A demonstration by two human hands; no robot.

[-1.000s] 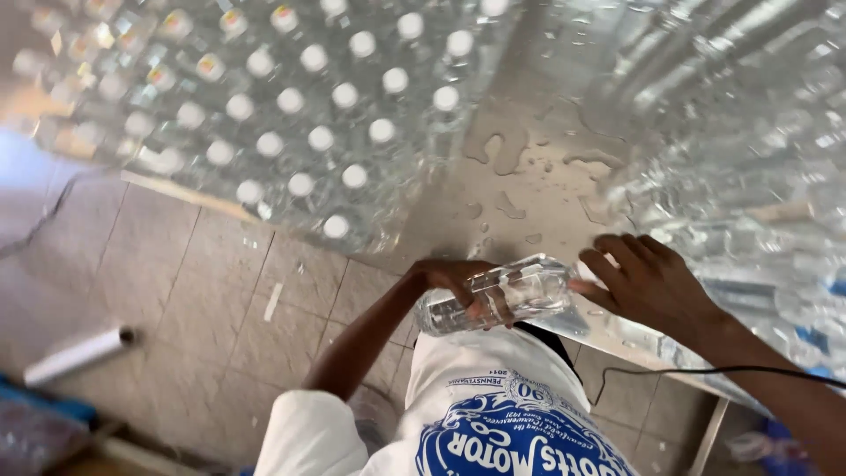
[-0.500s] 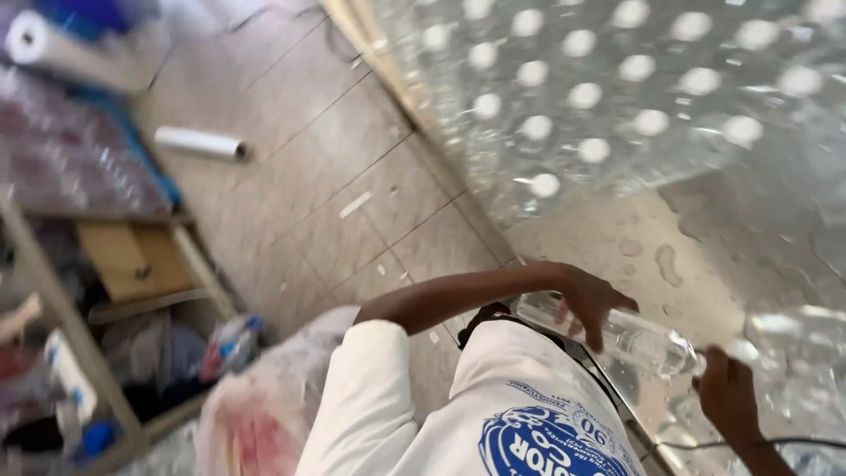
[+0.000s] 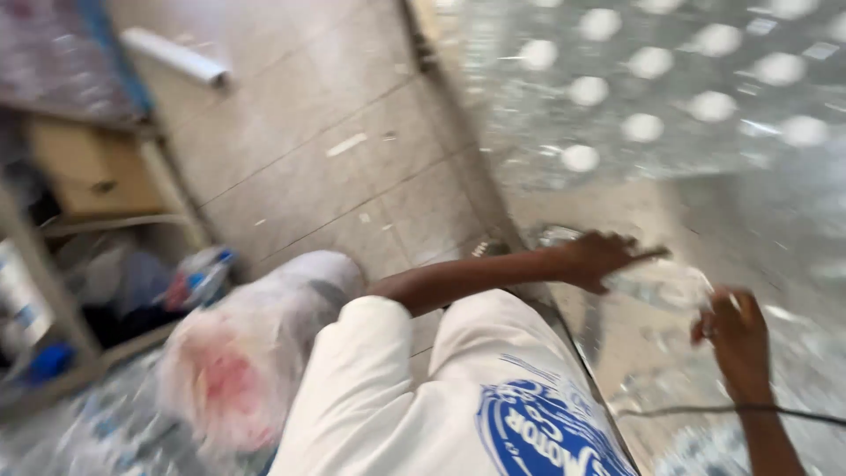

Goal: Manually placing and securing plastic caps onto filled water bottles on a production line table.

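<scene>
Far to the left of my fingers: a low wooden shelf (image 3: 88, 176) with blurred packs and a blue-capped thing under it, too smeared to name
Up and left of my hands: a white roll (image 3: 176, 57) lying on the tiled floor (image 3: 335, 167)
Below-left of my left hand: a clear plastic bag (image 3: 238, 353) with something red or pink inside, sitting on the floor by my white sleeve
My left hand (image 3: 599, 257): reaches out from my body, palm down, fingers curled over the near end of a clear plastic bottle (image 3: 661, 284); the grip is closed on it, though blur hides exactly how the fingertips wrap
The bottle: lies roughly level between my two hands, just above the wet tabletop (image 3: 617, 344), one end under my left fingers and the other end at my right fingers
My right hand (image 3: 736, 339): just right of the bottle, fingers bent at its far end; I cannot tell whether they clamp it or only touch it
Below my right wrist: a thin black cable (image 3: 705, 410) running across
Above and to the right of both hands: shrink-wrapped packs of bottles (image 3: 670, 88) with white caps showing as pale dots, well apart from my fingers
</scene>
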